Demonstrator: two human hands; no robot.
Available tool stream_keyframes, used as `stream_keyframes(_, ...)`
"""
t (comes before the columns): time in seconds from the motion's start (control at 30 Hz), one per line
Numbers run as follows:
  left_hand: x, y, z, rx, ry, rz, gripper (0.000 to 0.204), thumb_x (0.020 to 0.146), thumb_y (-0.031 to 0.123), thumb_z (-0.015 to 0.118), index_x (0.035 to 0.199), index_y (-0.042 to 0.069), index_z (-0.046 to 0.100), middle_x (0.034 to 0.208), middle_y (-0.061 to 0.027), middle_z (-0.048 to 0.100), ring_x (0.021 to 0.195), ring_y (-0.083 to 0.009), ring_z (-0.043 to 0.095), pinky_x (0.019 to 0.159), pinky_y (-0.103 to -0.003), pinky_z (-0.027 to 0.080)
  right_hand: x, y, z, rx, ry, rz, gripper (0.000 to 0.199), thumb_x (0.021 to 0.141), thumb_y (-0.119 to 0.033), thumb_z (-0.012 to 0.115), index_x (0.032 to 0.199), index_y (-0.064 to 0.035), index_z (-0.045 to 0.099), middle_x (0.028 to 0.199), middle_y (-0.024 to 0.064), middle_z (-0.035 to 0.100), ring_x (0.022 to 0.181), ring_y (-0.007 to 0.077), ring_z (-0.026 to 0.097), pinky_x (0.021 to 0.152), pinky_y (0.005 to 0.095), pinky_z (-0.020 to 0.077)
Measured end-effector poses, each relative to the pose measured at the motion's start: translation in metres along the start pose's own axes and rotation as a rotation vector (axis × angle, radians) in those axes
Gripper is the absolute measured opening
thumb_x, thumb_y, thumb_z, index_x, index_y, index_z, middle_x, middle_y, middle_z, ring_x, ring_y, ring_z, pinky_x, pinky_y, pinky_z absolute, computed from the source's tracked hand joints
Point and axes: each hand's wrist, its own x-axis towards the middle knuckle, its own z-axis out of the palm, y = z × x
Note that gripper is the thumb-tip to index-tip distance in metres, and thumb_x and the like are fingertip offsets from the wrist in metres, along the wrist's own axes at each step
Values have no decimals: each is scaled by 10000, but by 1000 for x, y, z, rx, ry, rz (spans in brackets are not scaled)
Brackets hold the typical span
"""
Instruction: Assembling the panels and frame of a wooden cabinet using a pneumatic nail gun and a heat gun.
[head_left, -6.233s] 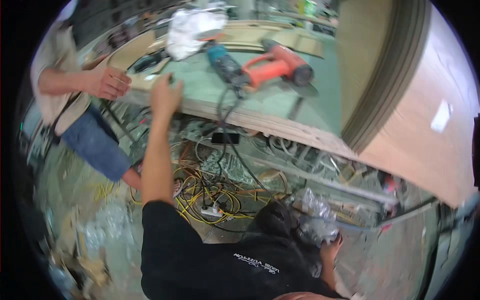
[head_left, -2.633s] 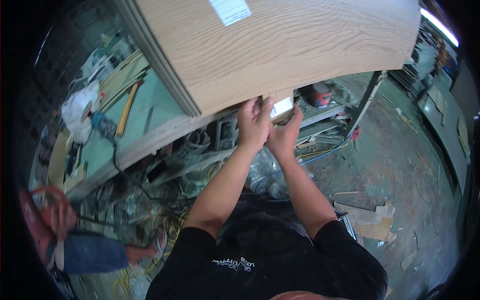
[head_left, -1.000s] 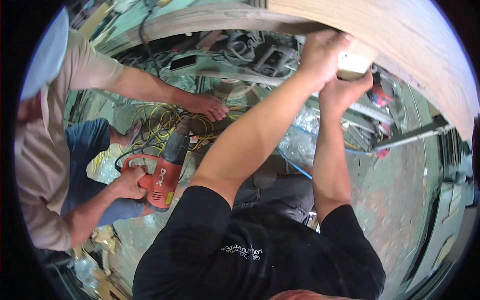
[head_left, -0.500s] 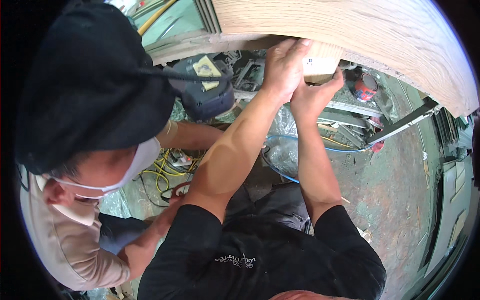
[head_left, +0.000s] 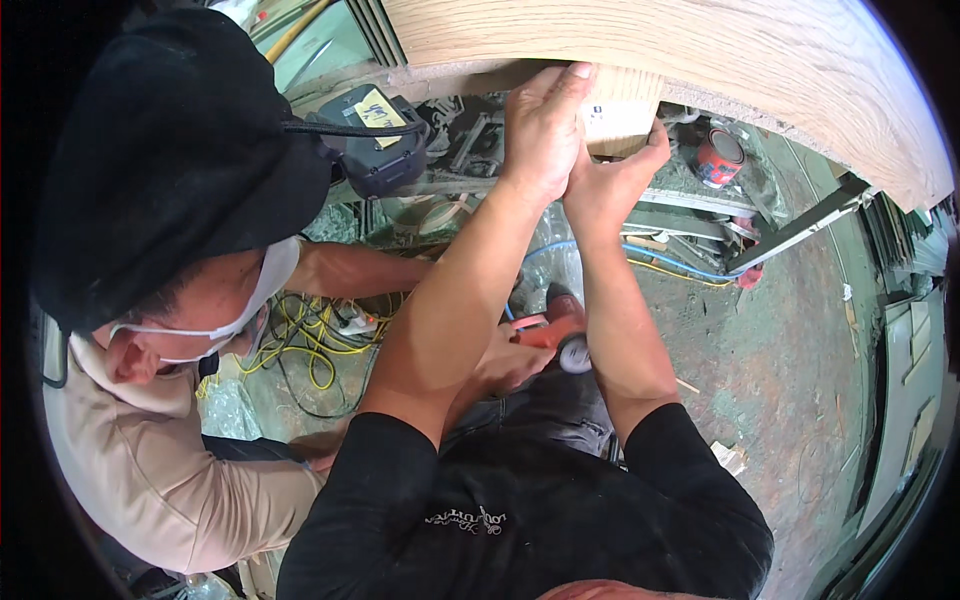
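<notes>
- Your two hands, left hand and right hand, press one small pale wooden block against the underside edge of one large oak-veneered board.
- One co-worker's hand grips one orange power tool below.

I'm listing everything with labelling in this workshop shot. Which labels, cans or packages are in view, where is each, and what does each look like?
Yellow label: slanted rectangle with dark marks, on the dark grey device on the co-worker's head, upper left.
Red round can: pale lid, under the large wooden panel, right of the right hand.
Pale block: pressed under the panel edge between the left hand and the right hand.
</notes>
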Motion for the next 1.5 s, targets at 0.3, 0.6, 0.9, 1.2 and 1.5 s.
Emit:
stream_keyframes(0.3,-28,-10,-15,183,-36,80,351,1016,225,599,1202,-67,656,1066,-70,698,942,-101,614,855,-275,506,-30,16,-11,58,-61,89,970,675,-204,927,1385,80,331,1310,259,459,1204,397,502,1034,458,406)
stream_keyframes(0.6,-28,4,-4,85,-38,18,363,1002,234,632,1197,-71,659,1038,-89,707,914,-101,624,816,-259,516,-22,-3,-26,8,-131,19,893,756,-100,854,1411,92,278,1347,235,425,1255,321,474,1062,416,395)
stream_keyframes(0.9,-17,8,3,141,-44,45,330,974,260,662,1045,-61,695,869,-23,661,787,-66,559,688,-250,486,-12,3,-27,140,-110,-7,1005,714,-173,905,1432,100,258,1387,251,379,1303,352,412,1119,448,318)
stream_keyframes(1.2,-14,6,15,68,-47,91,332,963,293,681,1012,-34,708,809,-1,649,739,-50,542,647,-244,470,-4,6,-42,229,-138,-38,898,798,-107,825,1462,59,243,1403,208,375,1207,282,501,972,379,470)
stream_keyframes(1.5,-17,2,8,114,-76,144,306,972,281,672,959,-23,706,755,14,648,685,-29,528,590,-222,438,-117,87,-172,54,-316,231,575,955,-81,632,1434,-9,322,1370,142,473,1007,183,579,823,307,498)
